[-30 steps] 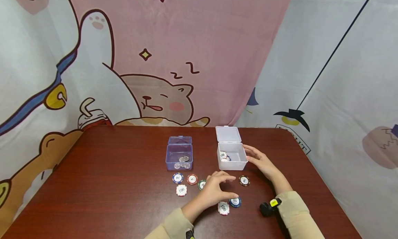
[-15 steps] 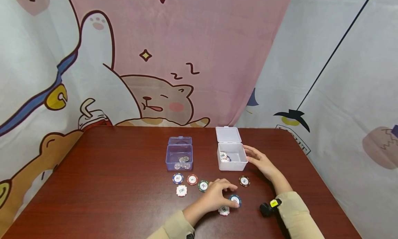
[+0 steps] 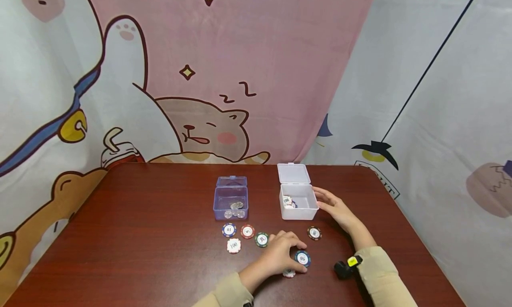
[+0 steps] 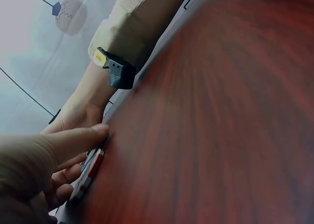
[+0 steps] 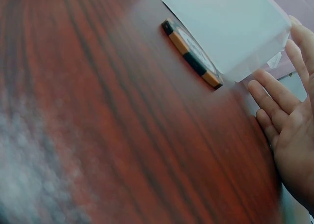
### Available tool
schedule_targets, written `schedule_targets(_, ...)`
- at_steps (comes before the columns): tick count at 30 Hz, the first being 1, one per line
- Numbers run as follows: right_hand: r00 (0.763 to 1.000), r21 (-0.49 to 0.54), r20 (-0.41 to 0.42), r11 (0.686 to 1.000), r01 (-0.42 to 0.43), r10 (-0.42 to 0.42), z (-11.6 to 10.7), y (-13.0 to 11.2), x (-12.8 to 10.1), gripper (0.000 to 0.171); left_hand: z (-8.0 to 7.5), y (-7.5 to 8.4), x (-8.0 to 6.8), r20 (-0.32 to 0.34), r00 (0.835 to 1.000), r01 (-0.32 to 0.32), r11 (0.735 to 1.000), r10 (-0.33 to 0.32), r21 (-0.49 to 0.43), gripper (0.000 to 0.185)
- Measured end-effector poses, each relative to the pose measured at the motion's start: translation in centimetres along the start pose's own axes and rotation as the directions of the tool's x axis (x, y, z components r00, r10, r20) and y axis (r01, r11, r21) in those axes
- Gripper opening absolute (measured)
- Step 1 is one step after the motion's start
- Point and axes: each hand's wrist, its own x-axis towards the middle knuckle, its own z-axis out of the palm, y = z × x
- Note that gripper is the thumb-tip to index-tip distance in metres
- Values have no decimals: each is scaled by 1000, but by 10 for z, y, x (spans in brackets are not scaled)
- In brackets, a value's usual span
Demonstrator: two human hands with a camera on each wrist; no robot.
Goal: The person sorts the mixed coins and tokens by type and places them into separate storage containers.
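My left hand (image 3: 295, 263) lies curled on the table near its front edge. Thumb and fingers pinch a white chip with red edge marks (image 3: 289, 273), mostly hidden beneath it; the left wrist view shows this chip (image 4: 89, 171) edge-on under the thumb. A blue chip (image 3: 302, 257) lies right by the fingertips. My right hand (image 3: 325, 200) is flat and relaxed, its fingers (image 5: 274, 94) against the right side of the open white box (image 3: 298, 204), which has a few chips in it.
An open blue box (image 3: 231, 203) with coins stands left of the white box. Blue-white (image 3: 229, 229), red (image 3: 247, 231), green (image 3: 262, 239), white (image 3: 234, 245) and black-orange (image 3: 314, 233) chips lie on the brown table (image 3: 152, 218). Curtains hang behind it.
My left hand has drawn back toward me from beside the green chip, settled over the white chip and closed its fingers on it. The right hand has stayed at the white box.
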Motion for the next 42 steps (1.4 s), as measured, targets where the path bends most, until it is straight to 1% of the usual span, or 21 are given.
schedule_targets(4,1000,-2,1,1000,1,-1,0,-1,0,51,0,3,1,3,1000,5,999,-6,40,45)
schedule_targets(10,1000,-3,3,1000,6,-6,-1,2,1,51,-3,6,1,5,1000,1,999,-1,49,41)
schedule_targets(15,1000,-4,-1,1000,-4,4,0,4,1,51,-2,6,1,6,1000,-6,998,6,57,40)
schedule_targets(19,1000,-3,-6,1000,2,-2,0,4,1,50,-2,5,1,6,1000,-8,999,7,49,40)
schedule_targets(25,1000,-7,-5,1000,6,-6,0,4,2,50,-2,5,2,4,1000,-14,1000,14,3,41)
schedule_targets(30,1000,-18,-4,1000,-5,5,-1,2,1,51,-4,6,5,-37,999,-32,999,31,-21,41)
schedule_targets(33,1000,-31,-10,999,-16,16,-1,1,1,51,-8,8,7,-68,997,-48,999,46,-24,40)
schedule_targets(36,1000,-31,-12,999,-20,20,0,1,0,51,-13,10,10,-84,995,-55,998,53,-17,40)
schedule_targets(42,1000,-33,-11,999,-14,13,0,1,0,51,-24,13,16,-102,994,-33,999,30,-30,39)
